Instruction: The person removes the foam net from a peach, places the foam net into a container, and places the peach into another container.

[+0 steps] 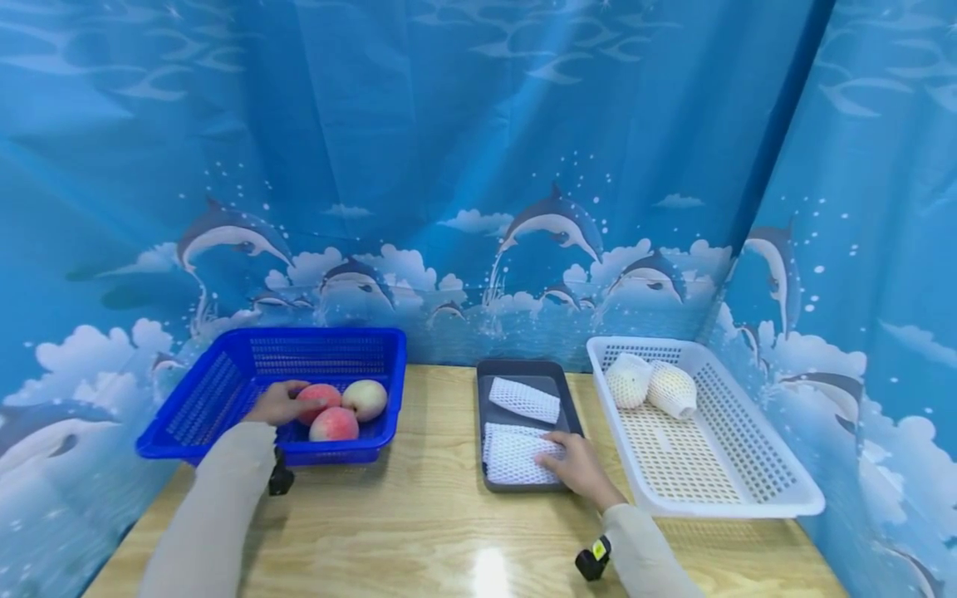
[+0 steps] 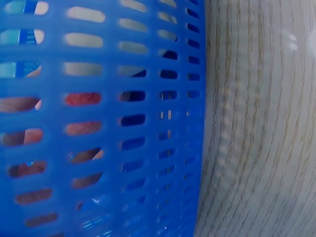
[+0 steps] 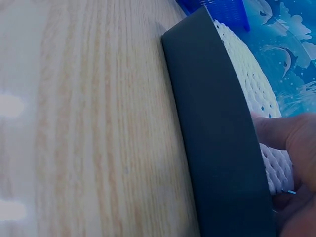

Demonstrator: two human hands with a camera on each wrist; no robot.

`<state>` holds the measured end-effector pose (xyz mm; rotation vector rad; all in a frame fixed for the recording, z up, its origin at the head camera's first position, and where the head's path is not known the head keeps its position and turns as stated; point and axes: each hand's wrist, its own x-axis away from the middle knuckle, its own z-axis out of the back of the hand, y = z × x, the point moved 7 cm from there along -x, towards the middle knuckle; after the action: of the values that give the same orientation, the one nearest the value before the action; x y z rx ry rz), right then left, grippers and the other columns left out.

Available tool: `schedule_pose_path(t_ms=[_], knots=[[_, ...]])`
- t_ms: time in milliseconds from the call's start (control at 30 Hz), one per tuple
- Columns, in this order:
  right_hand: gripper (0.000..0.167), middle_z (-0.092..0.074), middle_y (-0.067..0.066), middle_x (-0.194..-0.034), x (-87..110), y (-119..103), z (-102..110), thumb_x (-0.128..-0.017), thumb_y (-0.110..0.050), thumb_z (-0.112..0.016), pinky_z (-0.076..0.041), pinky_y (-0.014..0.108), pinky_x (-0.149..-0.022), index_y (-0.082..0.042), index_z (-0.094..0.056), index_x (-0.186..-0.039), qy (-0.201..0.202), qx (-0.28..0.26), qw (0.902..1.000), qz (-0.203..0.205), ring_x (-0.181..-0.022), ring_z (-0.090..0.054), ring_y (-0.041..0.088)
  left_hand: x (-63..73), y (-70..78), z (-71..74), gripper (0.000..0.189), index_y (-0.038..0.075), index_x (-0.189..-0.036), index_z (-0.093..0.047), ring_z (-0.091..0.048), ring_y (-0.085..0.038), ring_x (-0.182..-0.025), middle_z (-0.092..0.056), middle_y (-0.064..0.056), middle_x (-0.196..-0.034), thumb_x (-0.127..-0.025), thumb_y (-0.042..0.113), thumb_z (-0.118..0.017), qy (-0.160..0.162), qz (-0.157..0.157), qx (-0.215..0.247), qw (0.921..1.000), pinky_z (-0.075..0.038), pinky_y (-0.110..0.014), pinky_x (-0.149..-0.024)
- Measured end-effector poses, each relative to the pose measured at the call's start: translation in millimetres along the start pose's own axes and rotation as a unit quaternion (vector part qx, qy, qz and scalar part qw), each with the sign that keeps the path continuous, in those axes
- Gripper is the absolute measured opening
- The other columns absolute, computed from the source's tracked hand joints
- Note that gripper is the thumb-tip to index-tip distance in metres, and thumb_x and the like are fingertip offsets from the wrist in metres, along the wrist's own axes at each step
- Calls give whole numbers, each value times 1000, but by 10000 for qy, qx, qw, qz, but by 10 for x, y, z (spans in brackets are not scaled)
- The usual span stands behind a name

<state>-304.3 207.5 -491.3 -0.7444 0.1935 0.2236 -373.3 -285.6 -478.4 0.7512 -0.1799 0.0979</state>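
Inside the blue basket (image 1: pixel 389 365), my left hand (image 1: pixel 275 404) grips a red peach (image 1: pixel 323 400) from its left side. A second reddish peach (image 1: pixel 334 424) and a paler peach (image 1: pixel 366 400) lie against it. The left wrist view looks through the slotted basket wall (image 2: pixel 108 113), which partly hides the hand and fruit. At the dark grey tray (image 1: pixel 488 374), my right hand (image 1: pixel 583 469) pinches the right edge of a white foam net sleeve (image 1: pixel 516 454); its thumb (image 3: pixel 271 131) lies on the mesh. A narrower foam net (image 1: pixel 525 399) lies behind it.
A white basket (image 1: pixel 748 432) stands at the right, holding two pale fruits in foam nets (image 1: pixel 630 382) near its back left corner. All the containers stand on a wooden table (image 1: pixel 419 515). A blue dolphin-print curtain (image 1: pixel 463 166) hangs behind and to the sides.
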Motion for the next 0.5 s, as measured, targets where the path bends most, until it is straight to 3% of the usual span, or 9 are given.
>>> schedule_pose_path(t_ms=[167, 500], knots=[[29, -72, 11, -102, -6, -43, 31, -77, -13, -79, -52, 46, -91, -3, -71, -103, 76, -91, 9999, 62, -99, -65, 32, 48, 14, 50, 84, -14, -139, -34, -37, -54, -126, -37, -39, -138, -90, 49, -61, -39, 48, -63, 10000, -37, -63, -103], [30, -70, 11, -102, -61, -101, 156, -82, -17, -76, -51, 49, -91, -2, -69, -107, 47, -415, 9989, -207, -100, -64, 30, 194, 259, 217, 72, -13, -138, -37, -39, -54, -125, -39, -40, -136, -93, 38, -61, 168, -590, -192, 9979, -39, -63, -101]])
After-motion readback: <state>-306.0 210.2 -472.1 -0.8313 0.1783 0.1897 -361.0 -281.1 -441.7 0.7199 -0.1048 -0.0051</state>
